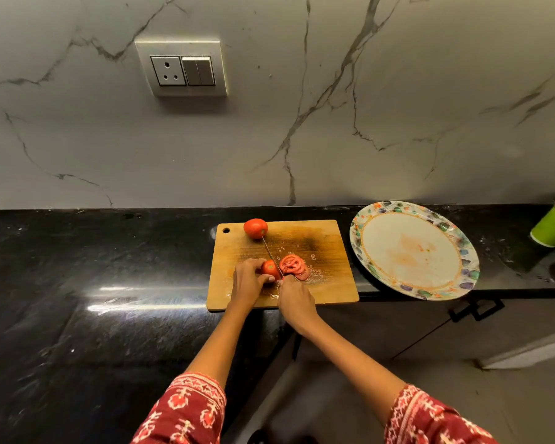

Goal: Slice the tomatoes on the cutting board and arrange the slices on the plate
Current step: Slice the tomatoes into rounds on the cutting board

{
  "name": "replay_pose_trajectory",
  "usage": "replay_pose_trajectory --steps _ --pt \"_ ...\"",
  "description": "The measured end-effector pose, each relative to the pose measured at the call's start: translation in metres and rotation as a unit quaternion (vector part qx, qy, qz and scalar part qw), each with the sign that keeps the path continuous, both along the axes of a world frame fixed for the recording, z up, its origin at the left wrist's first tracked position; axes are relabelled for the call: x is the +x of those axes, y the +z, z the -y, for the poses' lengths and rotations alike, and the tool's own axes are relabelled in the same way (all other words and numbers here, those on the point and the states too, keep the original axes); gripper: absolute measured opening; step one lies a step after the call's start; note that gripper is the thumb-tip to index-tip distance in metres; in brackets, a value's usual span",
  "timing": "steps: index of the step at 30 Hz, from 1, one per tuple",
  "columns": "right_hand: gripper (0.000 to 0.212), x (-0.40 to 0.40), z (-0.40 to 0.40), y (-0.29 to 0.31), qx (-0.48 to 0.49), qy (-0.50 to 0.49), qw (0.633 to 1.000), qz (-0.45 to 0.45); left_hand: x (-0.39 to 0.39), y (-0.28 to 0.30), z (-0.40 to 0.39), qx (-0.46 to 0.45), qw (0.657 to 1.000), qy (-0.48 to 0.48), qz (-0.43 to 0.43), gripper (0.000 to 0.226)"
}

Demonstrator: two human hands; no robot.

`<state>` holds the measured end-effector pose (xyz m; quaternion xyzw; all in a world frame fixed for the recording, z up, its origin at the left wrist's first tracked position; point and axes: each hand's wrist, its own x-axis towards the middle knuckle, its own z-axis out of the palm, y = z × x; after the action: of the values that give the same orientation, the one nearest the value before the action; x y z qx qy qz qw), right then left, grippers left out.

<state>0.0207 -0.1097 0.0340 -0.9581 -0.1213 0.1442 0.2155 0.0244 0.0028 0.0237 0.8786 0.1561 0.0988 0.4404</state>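
Wooden cutting board [327,248] held two tomatoes: one whole tomato [255,228] at eleven o'clock, one half-cut tomato [269,268] pinched by our left hand [248,280]. Our right hand [293,296] gripped one knife [271,256]; overlapping slices [293,266] lay beside it. One plate [414,249] sat at three o'clock.

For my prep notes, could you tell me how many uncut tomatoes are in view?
1: the whole tomato sits at the far edge of the cutting board. Another, the partly sliced tomato, is held by the left hand.
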Motion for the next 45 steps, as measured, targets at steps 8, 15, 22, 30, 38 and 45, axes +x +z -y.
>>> replay_pose_trajectory --steps 8,15,22,30,38,45 --pt "0.029 -0.013 0.007 -0.012 -0.012 0.001 1.000 0.002 -0.001 0.003 -0.003 -0.005 1.000 0.005 -0.011 0.036" --pt "0.029 0.000 -0.002 -0.011 0.017 -0.006 1.000 -0.021 -0.001 0.004 -0.002 0.004 1.000 0.001 -0.011 0.037" --pt "0.029 -0.008 0.007 -0.018 -0.010 0.013 1.000 -0.020 0.001 0.001 -0.005 0.005 1.000 -0.004 -0.013 0.036" --pt "0.028 0.001 -0.001 -0.016 0.002 0.005 0.999 -0.054 0.000 -0.001 -0.007 0.009 1.000 -0.007 -0.015 0.037" --pt "0.031 -0.001 0.005 -0.017 -0.035 0.028 0.998 -0.037 0.002 -0.005 -0.009 0.010 1.000 -0.010 -0.018 0.035" --pt "0.027 -0.025 0.042 -0.029 -0.099 0.052 0.993 0.031 0.005 -0.006 -0.010 -0.014 0.999 0.010 -0.030 0.039"
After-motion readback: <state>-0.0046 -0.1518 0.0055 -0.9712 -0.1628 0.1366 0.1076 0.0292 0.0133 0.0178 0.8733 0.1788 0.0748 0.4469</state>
